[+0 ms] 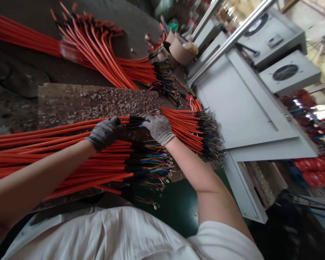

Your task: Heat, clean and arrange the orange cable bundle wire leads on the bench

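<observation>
My left hand (pixel 104 133), in a dark grey glove, is closed around an orange cable (pixel 78 124) just behind its black sleeve. In a lighter grey glove, my right hand (pixel 160 129) pinches the thin wires at that cable's end; its fingertips are partly hidden. Black sleeving (pixel 135 121) shows between the two hands. Below my hands lies a thick bundle of orange cables (pixel 108 159), their ends splitting into coloured wires (pixel 154 160) with ring terminals (pixel 169 176). Close to the right hand's far side is another orange bundle (pixel 185 131).
A wooden board (pixel 92 103) strewn with small scraps lies beyond my hands. More orange cables (pixel 97 54) are heaped behind it, near a cardboard roll (pixel 182 50). A grey-white machine cabinet (pixel 241 97) with a metal frame post (pixel 230 43) stands on the right.
</observation>
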`<state>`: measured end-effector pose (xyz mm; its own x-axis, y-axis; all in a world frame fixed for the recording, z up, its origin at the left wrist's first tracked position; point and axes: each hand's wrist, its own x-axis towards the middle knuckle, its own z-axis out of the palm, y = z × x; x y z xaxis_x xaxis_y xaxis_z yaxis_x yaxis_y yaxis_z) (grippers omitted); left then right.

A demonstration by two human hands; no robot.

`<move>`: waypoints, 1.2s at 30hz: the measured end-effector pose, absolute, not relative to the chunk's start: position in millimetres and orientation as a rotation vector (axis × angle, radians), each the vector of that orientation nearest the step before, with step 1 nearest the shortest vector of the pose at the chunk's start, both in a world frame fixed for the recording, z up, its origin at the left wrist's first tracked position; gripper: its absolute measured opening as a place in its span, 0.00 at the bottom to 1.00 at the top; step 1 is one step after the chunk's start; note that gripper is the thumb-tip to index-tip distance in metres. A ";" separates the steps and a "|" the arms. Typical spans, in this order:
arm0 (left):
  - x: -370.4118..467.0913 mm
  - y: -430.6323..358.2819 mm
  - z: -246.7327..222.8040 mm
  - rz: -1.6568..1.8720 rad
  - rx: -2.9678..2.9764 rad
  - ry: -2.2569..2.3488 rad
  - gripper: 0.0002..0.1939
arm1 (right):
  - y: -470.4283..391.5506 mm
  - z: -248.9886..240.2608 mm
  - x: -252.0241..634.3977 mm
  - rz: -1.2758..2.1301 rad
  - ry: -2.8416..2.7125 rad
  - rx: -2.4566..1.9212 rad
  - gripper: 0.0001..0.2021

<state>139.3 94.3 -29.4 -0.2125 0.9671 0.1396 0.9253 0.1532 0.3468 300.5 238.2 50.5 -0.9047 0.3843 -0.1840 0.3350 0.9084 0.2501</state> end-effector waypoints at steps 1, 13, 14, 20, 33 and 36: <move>140.6 94.5 -26.4 0.512 1.882 2.278 0.15 | 235.9 49.6 299.2 0.291 2.883 0.555 0.16; 155.4 87.1 -29.7 0.513 2.022 2.137 0.19 | 196.7 41.5 310.0 0.054 2.757 0.567 0.18; 154.1 87.3 -28.9 0.520 1.990 2.161 0.19 | 195.9 40.0 309.4 0.082 2.779 0.613 0.19; 148.2 90.8 -36.2 0.759 1.906 2.095 0.16 | 194.9 31.7 304.2 0.267 2.837 0.574 0.16; 143.4 95.2 -58.0 1.189 1.988 1.903 0.20 | 209.8 24.1 302.4 0.162 2.913 0.493 0.18; 143.9 95.9 -61.0 1.239 2.012 1.915 0.22 | 216.9 34.9 309.9 0.198 2.874 0.576 0.20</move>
<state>143.9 95.9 -61.0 -0.1222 0.8717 0.4745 0.7901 -0.2039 0.5781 309.9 216.9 34.9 -0.9033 0.3934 -0.1714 0.3662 0.9149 0.1700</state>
